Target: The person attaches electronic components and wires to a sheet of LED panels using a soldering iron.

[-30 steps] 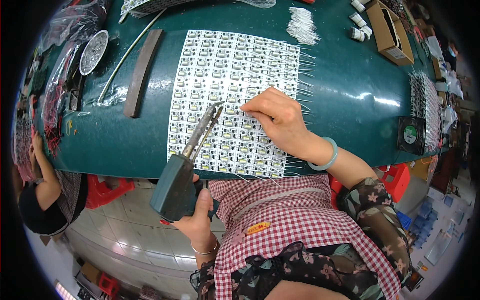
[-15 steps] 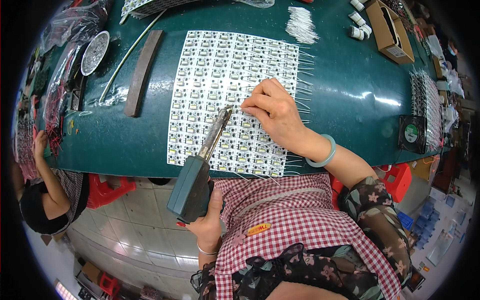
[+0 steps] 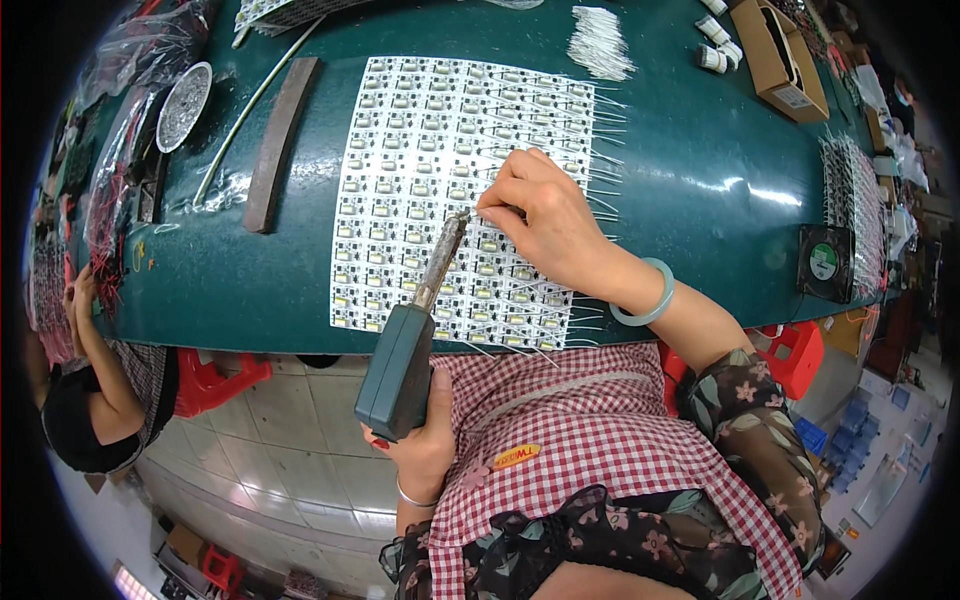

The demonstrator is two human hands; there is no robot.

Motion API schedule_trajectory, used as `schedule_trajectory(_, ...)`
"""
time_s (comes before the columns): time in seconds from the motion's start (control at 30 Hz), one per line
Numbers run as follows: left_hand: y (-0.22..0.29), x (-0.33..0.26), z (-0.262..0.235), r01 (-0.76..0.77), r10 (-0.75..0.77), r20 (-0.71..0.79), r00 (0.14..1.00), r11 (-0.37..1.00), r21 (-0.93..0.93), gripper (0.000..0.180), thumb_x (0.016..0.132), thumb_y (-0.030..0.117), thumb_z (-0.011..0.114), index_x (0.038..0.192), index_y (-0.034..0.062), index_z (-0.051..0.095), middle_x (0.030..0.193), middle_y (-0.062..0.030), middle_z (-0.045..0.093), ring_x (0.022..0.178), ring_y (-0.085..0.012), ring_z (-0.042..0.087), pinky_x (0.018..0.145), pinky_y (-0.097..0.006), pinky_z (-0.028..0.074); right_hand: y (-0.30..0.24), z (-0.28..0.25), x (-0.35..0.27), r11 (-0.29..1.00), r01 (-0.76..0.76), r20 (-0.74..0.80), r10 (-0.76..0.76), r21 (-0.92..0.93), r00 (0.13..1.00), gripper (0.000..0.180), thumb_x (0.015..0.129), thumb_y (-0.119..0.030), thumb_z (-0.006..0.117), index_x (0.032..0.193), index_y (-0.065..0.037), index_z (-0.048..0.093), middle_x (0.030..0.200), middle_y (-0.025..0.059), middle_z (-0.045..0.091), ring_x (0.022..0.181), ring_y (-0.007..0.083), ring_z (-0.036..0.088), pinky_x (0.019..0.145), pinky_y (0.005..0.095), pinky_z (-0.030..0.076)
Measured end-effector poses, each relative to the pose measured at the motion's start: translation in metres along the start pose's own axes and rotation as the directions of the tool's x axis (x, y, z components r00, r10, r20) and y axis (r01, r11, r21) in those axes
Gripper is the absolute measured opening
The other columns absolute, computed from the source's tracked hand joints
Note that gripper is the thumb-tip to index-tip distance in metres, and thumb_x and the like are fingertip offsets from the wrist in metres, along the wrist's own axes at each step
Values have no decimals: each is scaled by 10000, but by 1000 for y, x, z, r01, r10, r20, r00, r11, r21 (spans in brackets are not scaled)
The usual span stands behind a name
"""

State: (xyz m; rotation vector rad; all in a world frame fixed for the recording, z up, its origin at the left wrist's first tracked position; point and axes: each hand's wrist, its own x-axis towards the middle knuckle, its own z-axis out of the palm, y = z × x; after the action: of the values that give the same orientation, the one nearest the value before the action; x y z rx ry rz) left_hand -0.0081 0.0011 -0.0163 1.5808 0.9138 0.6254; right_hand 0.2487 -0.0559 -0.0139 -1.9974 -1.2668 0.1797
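A sheet of small white circuit boards (image 3: 385, 150) lies before me, each board carrying dark components and a pale yellow block. Thin white wires (image 3: 606, 190) run across its right-hand columns and stick out past its right edge. My left hand (image 3: 424, 440) is wrapped round the handle of a dark green soldering gun (image 3: 395, 370). The gun's metal tip reaches the middle of the sheet, just beside my right fingertips. My right hand (image 3: 545, 215) hovers low over the sheet in a pinch on a thin wire, mostly hidden by the fingers.
A dark flat bar (image 3: 280, 150) and a pale rod (image 3: 255, 110) lie left of the sheet, with a bowl (image 3: 185, 107) beyond. More white wires (image 3: 600, 43) are heaped behind it. A cardboard box (image 3: 780, 60) and small black fan (image 3: 825, 262) stand right. Another person (image 3: 100, 390) works far left.
The soldering gun has swung a little to the right and its tip now sits closer to my right fingertips. My right hand has hardly moved.
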Motion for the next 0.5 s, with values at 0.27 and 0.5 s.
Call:
schedule_trajectory(0.27,22,5,13,43,-44,-63,997,999,-15,224,835,41,774,1012,-72,697,877,-94,721,726,-139,662,655,-272,521,0,0,2,1000,-17,20,17,-25,1000,64,784,-6,748,813,21,698,819,96,578,826,258,558,729,373,468)
schedule_trajectory(0.5,28,5,18,-91,92,-6,996,991,96,194,848,58,758,991,-59,700,846,-125,717,648,-166,662,610,-272,509,-3,-1,8,996,-71,49,73,-46,996,31,767,-23,729,762,4,713,786,99,593,821,265,582,699,385,491)
